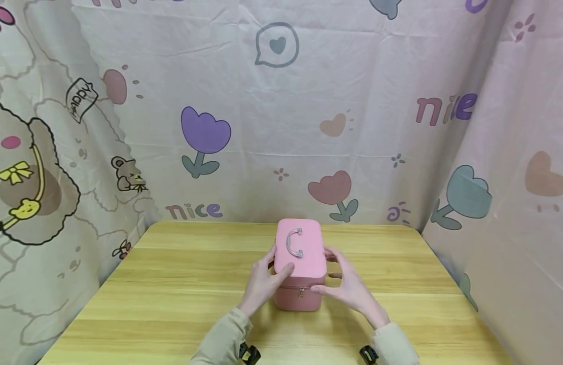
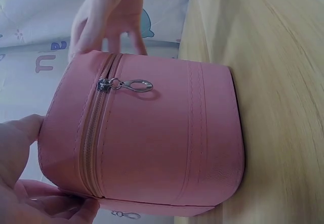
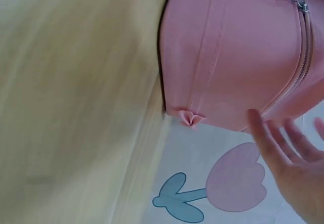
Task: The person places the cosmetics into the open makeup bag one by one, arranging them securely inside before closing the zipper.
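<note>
A pink zippered case stands upright on the table, its lid down and a silver handle on top. My left hand grips the lid's near left edge, thumb on top and fingers bent against the left side. At the right side is my right hand, fingers spread and thumb close to the front. In the left wrist view a silver zipper pull hangs at the front, and the zipper looks closed there. The right wrist view shows loosely extended fingers beside the case; whether they touch it, I cannot tell.
The wooden table ends at a patterned cloth hung behind it and along both sides. Low on the case is a small pink bow. A second silver pull shows on the case's left side.
</note>
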Demonstrator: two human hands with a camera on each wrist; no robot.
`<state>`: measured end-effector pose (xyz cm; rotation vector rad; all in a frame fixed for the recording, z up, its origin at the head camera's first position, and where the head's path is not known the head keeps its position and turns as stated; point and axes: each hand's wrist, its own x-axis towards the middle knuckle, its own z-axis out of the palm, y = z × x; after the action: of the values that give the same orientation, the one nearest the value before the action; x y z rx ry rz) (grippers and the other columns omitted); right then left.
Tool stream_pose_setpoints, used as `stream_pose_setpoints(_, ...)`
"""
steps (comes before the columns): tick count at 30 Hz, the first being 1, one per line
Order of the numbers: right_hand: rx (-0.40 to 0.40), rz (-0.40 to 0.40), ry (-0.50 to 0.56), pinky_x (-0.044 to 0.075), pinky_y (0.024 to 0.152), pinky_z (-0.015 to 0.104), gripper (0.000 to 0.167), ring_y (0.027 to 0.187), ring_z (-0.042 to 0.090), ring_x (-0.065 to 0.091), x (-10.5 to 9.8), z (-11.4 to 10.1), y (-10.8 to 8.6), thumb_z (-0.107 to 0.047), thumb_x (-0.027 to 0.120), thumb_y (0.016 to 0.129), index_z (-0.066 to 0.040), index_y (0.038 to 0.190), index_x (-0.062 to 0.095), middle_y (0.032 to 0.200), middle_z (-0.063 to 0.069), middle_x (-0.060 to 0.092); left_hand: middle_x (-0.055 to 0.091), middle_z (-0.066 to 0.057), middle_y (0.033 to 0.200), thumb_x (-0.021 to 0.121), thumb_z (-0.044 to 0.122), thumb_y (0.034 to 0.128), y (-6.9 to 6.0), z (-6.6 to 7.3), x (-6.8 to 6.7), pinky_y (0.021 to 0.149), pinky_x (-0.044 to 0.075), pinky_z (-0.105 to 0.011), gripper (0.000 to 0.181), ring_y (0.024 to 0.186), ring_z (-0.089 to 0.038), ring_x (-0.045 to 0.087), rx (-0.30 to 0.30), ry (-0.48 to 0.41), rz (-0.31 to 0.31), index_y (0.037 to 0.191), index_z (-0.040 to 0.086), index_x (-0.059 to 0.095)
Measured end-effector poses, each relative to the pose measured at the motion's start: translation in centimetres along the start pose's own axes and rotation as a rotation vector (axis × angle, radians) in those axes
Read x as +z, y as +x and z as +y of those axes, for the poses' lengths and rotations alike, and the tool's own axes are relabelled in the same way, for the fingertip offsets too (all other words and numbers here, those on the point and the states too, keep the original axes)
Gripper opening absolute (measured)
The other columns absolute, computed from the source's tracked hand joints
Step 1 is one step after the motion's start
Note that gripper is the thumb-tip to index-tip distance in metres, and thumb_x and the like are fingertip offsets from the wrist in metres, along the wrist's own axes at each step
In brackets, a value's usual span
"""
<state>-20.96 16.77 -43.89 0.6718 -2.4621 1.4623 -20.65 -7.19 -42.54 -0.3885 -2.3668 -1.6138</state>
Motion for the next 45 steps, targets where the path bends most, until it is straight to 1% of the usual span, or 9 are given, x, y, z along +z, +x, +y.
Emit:
stream_pose_setpoints(3, -0.087, 0.107, -0.075, 0.059, 0.069, 0.028, 0.069, 0.09, 0.017, 0.06, -0.1, -0.2, -0.5, -0.03, 0.094, 0.067, -0.01, 0.12, 0.053, 0.102, 0.008, 0.061, 0.05, -0.032, 0.145, 0.073, 0.033, 0.0918, 0.0, 0.0, 0.0, 0.107, 0.049, -0.051, 0.08, 0.129, -0.043, 0.058, -0.005, 0.006, 0.0, 0.148, -0.012, 0.039)
stream_pose_setpoints(6, -0.266, 0.161, -0.18, 0.044, 0.051, 0.015, 0.044, 0.06, 0.001, 0.047, 0.0, -0.4, -1.0, -0.028, 0.092, 0.07, -0.011, 0.086, 0.054, 0.069, -0.003, 0.054, 0.051, -0.031, 0.145, 0.073, 0.033, 0.0917, -0.1, 0.0, 0.0, 0.107, 0.049, -0.049, 0.079, 0.129, -0.042, 0.059, -0.015, 0.018, 0.002, 0.148, -0.011, 0.039)
stream_pose_setpoints(8, -0.366, 0.158, -0.262, 0.036, 0.047, 0.009, 0.038, 0.053, -0.007, 0.039, 0.3, -0.6, -1.2, -0.029, 0.089, 0.074, -0.015, 0.071, 0.054, 0.057, -0.009, 0.05, 0.052, -0.032, 0.143, 0.074, 0.032, 0.0917, -0.1, 0.0, 0.0, 0.105, 0.051, -0.048, 0.078, 0.127, -0.043, 0.059, -0.003, 0.025, 0.004, 0.147, -0.012, 0.04)
stream_pose_setpoints(10, -0.398, 0.116, -0.353, 0.032, 0.047, 0.005, 0.035, 0.052, -0.015, 0.035, 0.7, -1.1, -1.4, -0.031, 0.086, 0.078, -0.02, 0.063, 0.056, 0.052, -0.015, 0.051, 0.053, -0.033, 0.142, 0.074, 0.031, 0.0915, -0.1, -0.1, 0.0, 0.104, 0.051, -0.047, 0.078, 0.127, -0.043, 0.06, 0.001, 0.017, 0.005, 0.147, -0.012, 0.04)
stream_pose_setpoints(15, -0.308, -0.044, -0.543, 0.026, 0.047, 0.005, 0.026, 0.048, -0.018, 0.027, 1.9, -2.7, -1.9, -0.037, 0.076, 0.087, -0.024, 0.065, 0.071, 0.049, -0.018, 0.053, 0.053, -0.033, 0.142, 0.075, 0.03, 0.0913, 0.0, -0.2, 0.1, 0.102, 0.052, -0.046, 0.078, 0.127, -0.044, 0.059, 0.011, -0.005, 0.005, 0.147, -0.012, 0.04)
stream_pose_setpoints(18, -0.247, -0.071, -0.578, 0.025, 0.046, 0.009, 0.031, 0.047, -0.013, 0.025, 2.9, -3.2, -2.0, -0.038, 0.073, 0.09, -0.024, 0.063, 0.069, 0.046, -0.018, 0.047, 0.053, -0.033, 0.142, 0.075, 0.029, 0.0913, 0.0, -0.3, 0.1, 0.103, 0.052, -0.046, 0.077, 0.127, -0.044, 0.059, 0.017, -0.006, 0.008, 0.147, -0.012, 0.04)
stream_pose_setpoints(26, -0.19, 0.134, -0.593, 0.019, 0.043, 0.009, 0.042, 0.048, -0.01, 0.018, 5.2, -3.2, -2.2, -0.039, 0.081, 0.079, -0.022, 0.051, 0.055, 0.044, -0.018, 0.028, 0.056, -0.033, 0.139, 0.075, 0.03, 0.0907, 0.0, -0.4, 0.2, 0.103, 0.052, -0.048, 0.077, 0.126, -0.043, 0.06, 0.018, -0.006, 0.012, 0.146, -0.011, 0.042)
stream_pose_setpoints(36, -0.148, 0.231, -0.674, 0.026, 0.044, 0.014, 0.02, 0.048, -0.002, 0.035, 6.5, -3.5, -2.3, -0.017, 0.085, 0.076, -0.019, 0.063, 0.07, 0.05, -0.01, 0.058, 0.056, -0.033, 0.139, 0.076, 0.028, 0.0903, 0.1, -0.4, 0.1, 0.102, 0.052, -0.047, 0.076, 0.126, -0.042, 0.061, 0.024, -0.014, 0.019, 0.146, -0.012, 0.042)
stream_pose_setpoints(45, -0.133, 0.263, -0.684, 0.021, 0.044, 0.011, 0.024, 0.047, -0.005, 0.031, 6.9, -3.6, -2.2, -0.024, 0.083, 0.079, -0.021, 0.06, 0.068, 0.05, -0.01, 0.062, 0.057, -0.032, 0.138, 0.075, 0.028, 0.0907, 0.1, -0.4, 0.1, 0.101, 0.053, -0.045, 0.075, 0.126, -0.042, 0.061, 0.021, -0.023, 0.016, 0.147, -0.01, 0.042)
